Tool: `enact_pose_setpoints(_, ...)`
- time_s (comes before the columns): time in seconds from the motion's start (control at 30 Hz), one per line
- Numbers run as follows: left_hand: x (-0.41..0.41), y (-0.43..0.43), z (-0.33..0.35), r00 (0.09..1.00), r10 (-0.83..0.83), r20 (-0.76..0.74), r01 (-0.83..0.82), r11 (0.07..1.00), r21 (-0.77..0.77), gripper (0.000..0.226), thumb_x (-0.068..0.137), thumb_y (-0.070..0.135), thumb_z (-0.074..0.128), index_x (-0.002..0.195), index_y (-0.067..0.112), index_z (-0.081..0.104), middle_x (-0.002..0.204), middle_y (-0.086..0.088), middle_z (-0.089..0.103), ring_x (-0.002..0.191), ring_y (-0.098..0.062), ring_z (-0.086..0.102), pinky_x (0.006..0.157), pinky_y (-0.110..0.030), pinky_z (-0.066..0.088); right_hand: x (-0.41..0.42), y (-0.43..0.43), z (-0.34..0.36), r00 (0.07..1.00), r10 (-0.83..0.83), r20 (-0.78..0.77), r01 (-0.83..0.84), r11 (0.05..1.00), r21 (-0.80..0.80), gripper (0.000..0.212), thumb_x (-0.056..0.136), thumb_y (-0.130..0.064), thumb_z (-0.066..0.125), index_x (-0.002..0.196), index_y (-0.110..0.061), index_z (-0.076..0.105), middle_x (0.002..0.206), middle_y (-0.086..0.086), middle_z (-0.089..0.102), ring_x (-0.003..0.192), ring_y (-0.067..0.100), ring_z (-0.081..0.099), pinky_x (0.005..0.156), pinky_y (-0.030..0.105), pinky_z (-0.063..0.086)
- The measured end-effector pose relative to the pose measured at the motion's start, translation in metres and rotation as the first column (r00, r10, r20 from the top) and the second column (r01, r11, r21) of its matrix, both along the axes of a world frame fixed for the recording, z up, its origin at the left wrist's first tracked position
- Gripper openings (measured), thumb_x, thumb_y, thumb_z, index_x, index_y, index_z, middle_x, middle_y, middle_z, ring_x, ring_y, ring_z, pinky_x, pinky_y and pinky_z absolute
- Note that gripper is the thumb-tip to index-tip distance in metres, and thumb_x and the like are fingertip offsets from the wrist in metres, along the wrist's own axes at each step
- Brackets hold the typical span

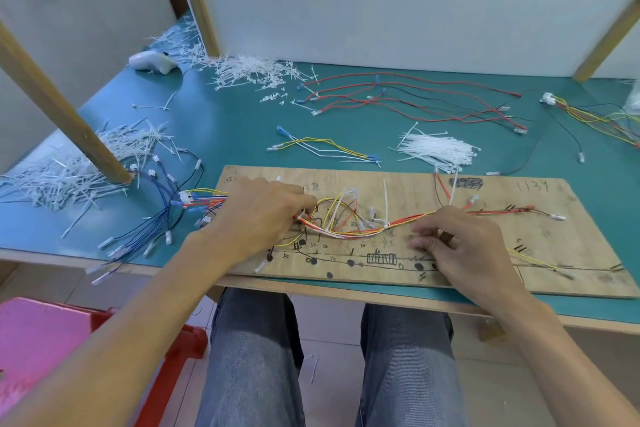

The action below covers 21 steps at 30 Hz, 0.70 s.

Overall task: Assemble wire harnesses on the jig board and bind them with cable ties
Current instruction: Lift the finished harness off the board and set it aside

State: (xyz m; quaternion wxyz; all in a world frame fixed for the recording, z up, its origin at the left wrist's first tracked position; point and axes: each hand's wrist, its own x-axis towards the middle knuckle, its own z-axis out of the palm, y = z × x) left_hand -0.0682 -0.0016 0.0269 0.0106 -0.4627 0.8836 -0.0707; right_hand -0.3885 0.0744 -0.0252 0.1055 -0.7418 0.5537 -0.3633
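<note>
Crowding the jig board (pixel 554 253), cable ties (pixel 436 151) lie around; left hand (pixel 263 215) pinches harness (pixel 346 232), right hand (pixel 464 246) curled, hold unclear.

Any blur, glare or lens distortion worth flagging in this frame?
Head view: soft, even light, no glare on the table; the wide-angle lens bends the posts outward; wires on the board read sharp; the right hand looks slightly smeared.

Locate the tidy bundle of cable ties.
In the head view, the cable tie bundle lies right of centre on the table, between the jig board's far edge and the loose red wires.
</note>
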Motion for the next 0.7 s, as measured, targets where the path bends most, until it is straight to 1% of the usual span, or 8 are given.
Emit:
enact_pose_setpoints(0.13, 0.005, -0.007, 0.009, 0.999, -0.024, -0.031, 0.025, 0.999, 0.032, 0.017, 0.1, 0.039, 0.059, 0.114, 0.046, 0.064, 0.109, 0.02, 0.071, 0.1, -0.017, 0.068, 0.071, -0.035, 0.048, -0.002, -0.001, 0.0, 1.0, 0.019, -0.022, -0.019, 1.0, 0.016, 0.023, 0.083, -0.008, 0.088, 0.097, -0.023, 0.078, 0.087, -0.015, 0.066, 0.081, 0.008, 0.064, 0.074, 0.02, 0.049)
enact_pose_setpoints(0.2, 0.013, -0.006, 0.021, 0.984, 0.004, -0.177, 0.005, 0.999, 0.054, 0.017, 0.097, 0.042, 0.059, 0.11, 0.046, 0.069, 0.101, 0.018, 0.074, 0.098, -0.021, 0.069, 0.075, -0.04, 0.054, -0.003, -0.003, 0.007, 1.0, 0.015, -0.013, -0.015, 0.999, 0.047, 0.024, 0.087, -0.027, 0.085, 0.109, -0.028, 0.076, 0.099, -0.017, 0.065, 0.093, 0.008, 0.062, 0.083, 0.021, 0.048)
enact_pose_setpoints(0.3, 0.016, -0.004, 0.044, 0.886, 0.067, -0.459, -0.021, 0.994, 0.105, 0.025, 0.088, 0.048, 0.049, 0.102, 0.044, 0.069, 0.071, 0.024, 0.064, 0.068, -0.01, 0.059, 0.066, -0.038, 0.053, 0.006, -0.012, 0.022, 0.973, -0.023, -0.229, 0.028, 0.999, 0.016, 0.042, 0.088, -0.049, 0.077, 0.123, -0.027, 0.072, 0.116, -0.013, 0.066, 0.11, 0.019, 0.054, 0.099, 0.036, 0.044)
enact_pose_setpoints(0.37, 0.011, -0.006, 0.058, 0.783, 0.078, -0.617, 0.033, 0.986, 0.166, 0.016, 0.088, 0.039, 0.056, 0.098, 0.039, 0.069, 0.068, 0.023, 0.063, 0.058, -0.006, 0.056, 0.063, -0.034, 0.051, 0.018, -0.018, 0.036, 0.955, -0.012, -0.298, 0.017, 1.0, 0.016, 0.033, 0.094, -0.053, 0.069, 0.113, -0.026, 0.075, 0.104, -0.015, 0.069, 0.104, 0.021, 0.056, 0.094, 0.046, 0.044)
enact_pose_setpoints(0.43, 0.005, -0.008, 0.069, 0.675, 0.095, -0.732, 0.062, 0.981, 0.185, 0.016, 0.09, 0.024, 0.066, 0.1, 0.035, 0.071, 0.069, 0.01, 0.066, 0.059, -0.016, 0.065, 0.06, -0.031, 0.051, 0.025, -0.019, 0.049, 0.983, 0.056, -0.175, -0.049, 0.998, 0.045, 0.032, 0.103, -0.05, 0.058, 0.092, -0.025, 0.074, 0.08, -0.017, 0.065, 0.084, 0.014, 0.058, 0.081, 0.043, 0.045)
enact_pose_setpoints(0.53, 0.008, -0.007, 0.082, 0.48, 0.136, -0.867, 0.109, 0.971, 0.213, 0.032, 0.091, 0.016, 0.078, 0.115, 0.033, 0.065, 0.077, -0.003, 0.068, 0.065, -0.032, 0.068, 0.059, -0.028, 0.052, 0.026, -0.019, 0.072, 0.986, 0.074, 0.147, -0.073, 0.997, -0.01, 0.034, 0.105, -0.046, 0.055, 0.087, -0.025, 0.073, 0.063, -0.01, 0.053, 0.061, 0.008, 0.047, 0.06, 0.028, 0.037)
enact_pose_setpoints(0.63, 0.014, 0.001, 0.084, 0.299, 0.202, -0.933, 0.233, 0.932, 0.276, 0.036, 0.089, 0.016, 0.082, 0.118, 0.023, 0.061, 0.083, 0.0, 0.068, 0.067, -0.02, 0.063, 0.059, -0.018, 0.05, 0.032, -0.017, 0.105, 0.923, 0.075, 0.378, -0.075, 0.997, -0.015, 0.036, 0.108, -0.046, 0.052, 0.086, -0.024, 0.071, 0.062, 0.006, 0.045, 0.059, 0.028, 0.041, 0.056, 0.039, 0.034)
enact_pose_setpoints(0.7, 0.012, 0.009, 0.08, 0.204, 0.233, -0.951, 0.273, 0.919, 0.284, 0.031, 0.089, 0.012, 0.082, 0.114, 0.016, 0.065, 0.091, -0.004, 0.071, 0.075, -0.019, 0.065, 0.056, -0.028, 0.056, 0.041, -0.019, 0.128, 0.849, 0.1, 0.519, -0.092, 0.995, -0.041, 0.038, 0.11, -0.04, 0.051, 0.086, -0.017, 0.069, 0.06, 0.007, 0.041, 0.057, 0.034, 0.04, 0.055, 0.045, 0.034)
